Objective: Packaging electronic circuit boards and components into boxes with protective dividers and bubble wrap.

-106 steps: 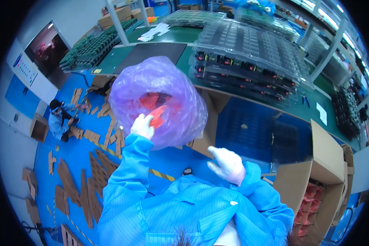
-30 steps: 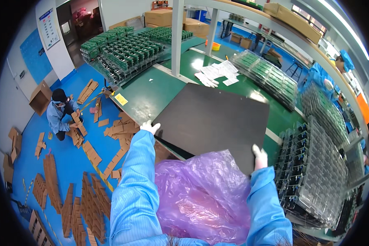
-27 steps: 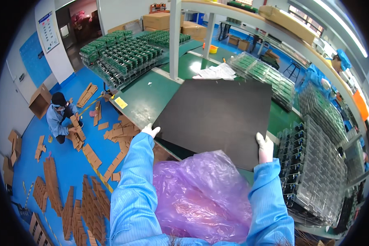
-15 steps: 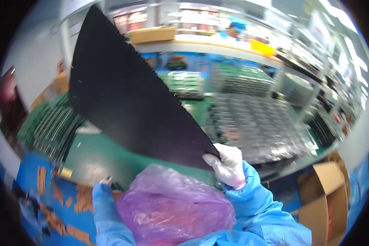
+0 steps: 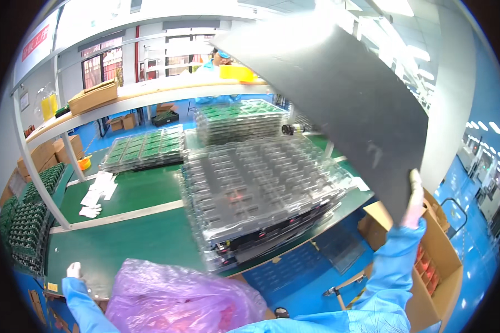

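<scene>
My right hand [image 5: 415, 194], in a white glove, is closed on the lower corner of a large, thin black sheet [image 5: 366, 111]. The sheet is raised and tilted, its far end reaching up past the shelf. My left hand [image 5: 74, 270], also gloved, is at the near left edge of the green table [image 5: 133, 244]; its fingers are too small to read. Between my arms lies a purple plastic bag [image 5: 178, 299] with reddish contents showing through. A stack of clear plastic trays [image 5: 261, 183] stands in front of me, left of the raised sheet.
Trays of green circuit boards [image 5: 144, 149] and another tall stack [image 5: 239, 119] stand farther back. White gloves [image 5: 100, 191] lie on the table. An open cardboard box [image 5: 450, 283] with red contents is at right. A shelf [image 5: 155, 89] crosses behind, with a person [image 5: 214, 61] beyond.
My right hand has carried the black sheet from the left across to the right, above the cardboard box. My view has turned right, and the left hand stays near the table edge.
</scene>
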Tool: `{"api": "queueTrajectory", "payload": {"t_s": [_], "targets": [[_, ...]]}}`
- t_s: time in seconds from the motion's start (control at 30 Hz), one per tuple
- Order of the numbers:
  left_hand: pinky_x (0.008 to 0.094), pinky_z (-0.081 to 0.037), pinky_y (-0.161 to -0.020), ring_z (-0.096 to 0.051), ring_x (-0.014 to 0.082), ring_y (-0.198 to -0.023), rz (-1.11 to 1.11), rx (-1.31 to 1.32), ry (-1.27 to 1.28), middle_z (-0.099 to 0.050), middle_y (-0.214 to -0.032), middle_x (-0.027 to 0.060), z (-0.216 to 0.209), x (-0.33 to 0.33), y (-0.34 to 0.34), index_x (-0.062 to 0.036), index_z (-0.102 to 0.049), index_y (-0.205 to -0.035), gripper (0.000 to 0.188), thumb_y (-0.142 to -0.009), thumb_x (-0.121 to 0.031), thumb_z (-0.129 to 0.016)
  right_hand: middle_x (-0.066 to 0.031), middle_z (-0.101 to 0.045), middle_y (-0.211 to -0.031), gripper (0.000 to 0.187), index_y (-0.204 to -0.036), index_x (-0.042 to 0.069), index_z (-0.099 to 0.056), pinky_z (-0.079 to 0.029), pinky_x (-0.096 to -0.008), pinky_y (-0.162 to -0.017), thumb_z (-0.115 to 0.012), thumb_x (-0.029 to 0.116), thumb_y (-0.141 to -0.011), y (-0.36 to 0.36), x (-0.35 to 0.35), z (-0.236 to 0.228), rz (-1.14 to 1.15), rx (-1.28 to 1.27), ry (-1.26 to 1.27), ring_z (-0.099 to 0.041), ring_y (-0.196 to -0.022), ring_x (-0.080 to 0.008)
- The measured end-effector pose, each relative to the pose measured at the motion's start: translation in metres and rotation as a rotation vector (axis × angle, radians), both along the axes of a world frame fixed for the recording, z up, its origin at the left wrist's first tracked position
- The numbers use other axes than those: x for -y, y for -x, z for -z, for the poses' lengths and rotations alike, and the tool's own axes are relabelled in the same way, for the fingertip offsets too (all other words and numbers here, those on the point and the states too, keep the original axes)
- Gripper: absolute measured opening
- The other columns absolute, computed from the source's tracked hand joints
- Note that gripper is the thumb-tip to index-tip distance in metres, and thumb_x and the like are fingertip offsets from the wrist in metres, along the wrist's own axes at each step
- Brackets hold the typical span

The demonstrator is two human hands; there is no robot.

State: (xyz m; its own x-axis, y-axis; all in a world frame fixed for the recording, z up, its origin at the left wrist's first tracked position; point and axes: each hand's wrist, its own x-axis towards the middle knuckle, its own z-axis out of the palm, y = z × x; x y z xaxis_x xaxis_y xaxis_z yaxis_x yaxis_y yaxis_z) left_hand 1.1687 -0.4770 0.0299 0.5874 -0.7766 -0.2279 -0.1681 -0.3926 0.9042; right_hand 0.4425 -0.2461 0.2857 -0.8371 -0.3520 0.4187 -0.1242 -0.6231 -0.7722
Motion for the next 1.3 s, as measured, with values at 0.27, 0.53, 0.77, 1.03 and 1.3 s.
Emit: {"api": "queueTrajectory", "payload": {"t_s": [0.27,0.53,0.77,1.03,1.3], "targets": [[0.0337,-0.044,-0.069,-0.052,0.0228,-0.085,-0.001,0.097,0.179,-0.057,-0.098,0.0118,-0.024,-0.058,-0.092,-0.0022,-0.051,-0.111,0.040,-0.081,-0.028,-0.053,-0.0129,-0.058,-0.099,0.028,-0.105,-0.007,-0.051,-0.046,-0.0246,-0.078,-0.053,0.007,-0.080,0.305,0.091,-0.055,-0.006,-0.423,0.080,-0.056,-0.089,-0.0192],[0.0334,-0.042,-0.081,-0.050,0.0256,-0.101,0.024,0.225,0.093,-0.053,-0.110,0.0139,-0.092,-0.134,0.076,-0.0007,-0.048,-0.116,0.042,-0.083,-0.025,-0.052,-0.0188,-0.058,-0.090,0.031,-0.098,-0.006,-0.055,-0.049,-0.0277,-0.065,-0.058,0.016,-0.075,0.289,0.342,-0.122,-0.273,0.025,0.158,-0.058,-0.081,-0.0224],[0.0283,-0.039,-0.085,-0.050,0.0234,-0.102,0.003,0.454,0.025,-0.052,-0.113,0.0131,-0.130,-0.244,0.166,-0.0006,-0.046,-0.119,0.043,-0.083,-0.023,-0.053,-0.0172,-0.059,-0.086,0.029,-0.096,-0.001,-0.056,-0.048,-0.0310,-0.072,-0.058,0.019,-0.076,0.260,0.431,-0.124,0.252,-0.779,-0.568,-0.058,-0.085,-0.0228],[0.0291,-0.040,-0.083,-0.050,0.0219,-0.100,-0.092,0.373,-0.029,-0.052,-0.114,0.0114,-0.137,-0.299,0.233,-0.0025,-0.045,-0.120,0.046,-0.083,-0.027,-0.052,-0.0173,-0.060,-0.092,0.047,-0.102,-0.003,-0.052,-0.048,-0.0322,-0.070,-0.063,0.033,-0.075,0.244,0.485,-0.101,0.451,-1.240,-0.640,-0.061,-0.079,-0.0272],[0.0315,-0.040,-0.086,-0.050,0.0232,-0.100,-0.049,0.313,-0.189,-0.052,-0.114,0.0129,-0.121,-0.311,0.259,0.0002,-0.045,-0.120,0.048,-0.083,-0.029,-0.053,-0.0065,-0.065,-0.067,0.058,-0.091,0.004,-0.062,-0.042,-0.0250,-0.051,-0.044,0.057,-0.078,0.281,0.515,-0.109,0.079,-0.853,-0.835,-0.056,-0.052,-0.0171]]}}
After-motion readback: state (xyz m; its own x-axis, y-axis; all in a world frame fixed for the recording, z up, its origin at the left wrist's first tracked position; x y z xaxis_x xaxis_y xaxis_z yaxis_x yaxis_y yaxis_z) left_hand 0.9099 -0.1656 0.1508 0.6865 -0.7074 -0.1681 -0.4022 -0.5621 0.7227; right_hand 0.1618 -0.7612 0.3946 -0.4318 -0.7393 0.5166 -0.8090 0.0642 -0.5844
